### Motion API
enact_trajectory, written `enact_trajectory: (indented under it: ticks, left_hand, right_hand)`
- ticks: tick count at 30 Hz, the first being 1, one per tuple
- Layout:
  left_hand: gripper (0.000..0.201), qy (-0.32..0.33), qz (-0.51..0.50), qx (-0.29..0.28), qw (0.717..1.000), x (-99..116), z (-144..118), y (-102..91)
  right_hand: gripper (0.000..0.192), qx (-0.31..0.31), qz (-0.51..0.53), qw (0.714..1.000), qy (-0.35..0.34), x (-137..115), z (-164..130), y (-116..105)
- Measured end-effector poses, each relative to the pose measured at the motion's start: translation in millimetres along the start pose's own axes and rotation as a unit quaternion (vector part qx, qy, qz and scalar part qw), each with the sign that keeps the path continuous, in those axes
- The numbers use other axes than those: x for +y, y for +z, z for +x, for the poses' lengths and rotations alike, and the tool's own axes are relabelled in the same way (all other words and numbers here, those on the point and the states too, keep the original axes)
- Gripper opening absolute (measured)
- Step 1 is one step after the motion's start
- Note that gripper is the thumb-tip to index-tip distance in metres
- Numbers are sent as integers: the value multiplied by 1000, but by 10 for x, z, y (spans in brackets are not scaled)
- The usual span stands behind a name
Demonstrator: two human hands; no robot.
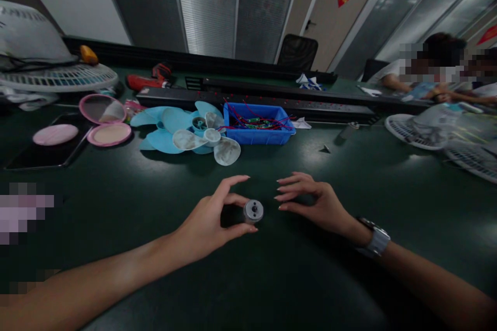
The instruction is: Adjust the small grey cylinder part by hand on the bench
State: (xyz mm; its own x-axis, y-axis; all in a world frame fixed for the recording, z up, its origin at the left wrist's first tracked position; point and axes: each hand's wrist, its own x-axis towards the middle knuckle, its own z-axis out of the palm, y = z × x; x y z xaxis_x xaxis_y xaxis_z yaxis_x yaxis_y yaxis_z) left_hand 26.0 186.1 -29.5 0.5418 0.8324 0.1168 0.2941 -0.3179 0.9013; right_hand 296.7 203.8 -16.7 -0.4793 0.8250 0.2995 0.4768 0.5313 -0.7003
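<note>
A small metal cylindrical motor stands upright on the dark green table, its round end with small holes facing up. My left hand curves around it from the left, thumb at its near side and a finger at its far side, while the index finger stretches out beyond. To the right of the motor, apart from it, my right hand hovers with fingers loosely bent and spread, holding nothing. There is a watch on the right wrist.
Blue fan blades with a grey one lie beside a blue bin of wires and circuit boards. Further left are a pink mirror, a tablet and a red drill. Another metal cylinder stands at right; people sit beyond.
</note>
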Motion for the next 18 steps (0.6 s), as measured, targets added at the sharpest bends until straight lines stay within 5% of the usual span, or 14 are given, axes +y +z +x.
enact_trajectory:
  ticks: [8,18]
  left_hand:
    - [78,19,-6,-2,1000,-36,-3,3]
    - [79,17,3,2,1000,-32,-9,-4]
  right_hand:
    - [23,2,84,994,-64,-473,288,227]
    - [22,-4,97,993,-66,-524,332,286]
